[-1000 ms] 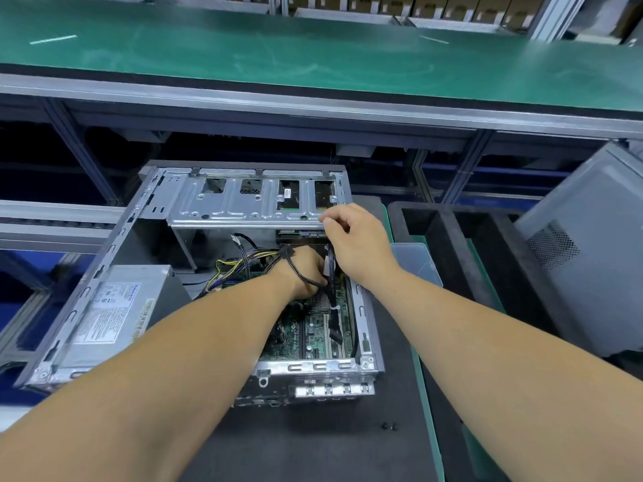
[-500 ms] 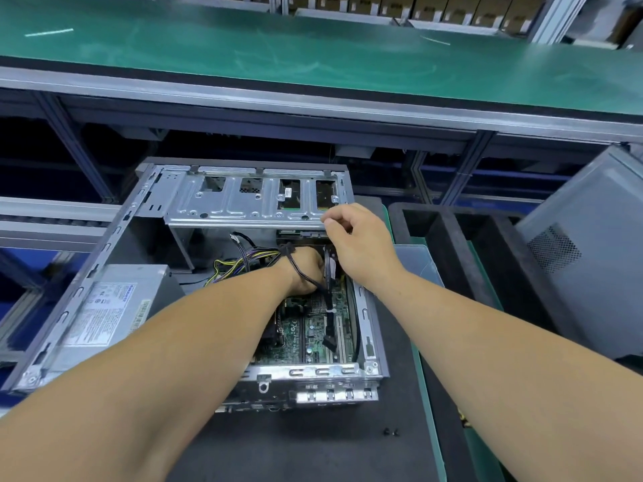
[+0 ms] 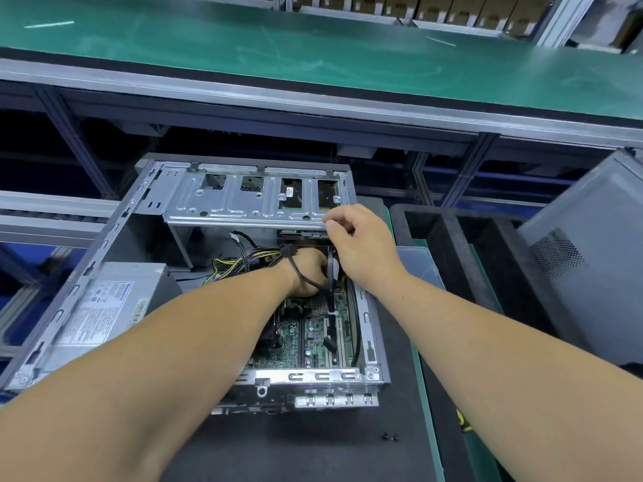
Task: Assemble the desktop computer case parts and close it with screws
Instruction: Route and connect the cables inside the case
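Note:
An open metal computer case (image 3: 369,349) lies on a black mat, with the green motherboard (image 3: 313,335) showing inside. A silver drive cage (image 3: 243,203) spans its far end. My left hand (image 3: 308,273) reaches deep inside under the cage, among black cables (image 3: 309,278) that cross its wrist; its fingers are hidden. My right hand (image 3: 358,245) hovers at the cage's right edge, fingers curled and pinching a black cable (image 3: 330,269) that runs down to the board. A grey power supply (image 3: 104,307) sits at the case's left side.
A grey side panel (image 3: 588,259) leans at the right, behind a black foam tray (image 3: 452,238). Two small black screws (image 3: 389,437) lie on the mat near the front right. A green conveyor bench (image 3: 313,46) runs across the back. A clear plastic box (image 3: 417,262) sits beside the case.
The view has shifted slightly. My right hand has stayed at the cage edge with the cable, and my left hand remains inside the case, barely moved.

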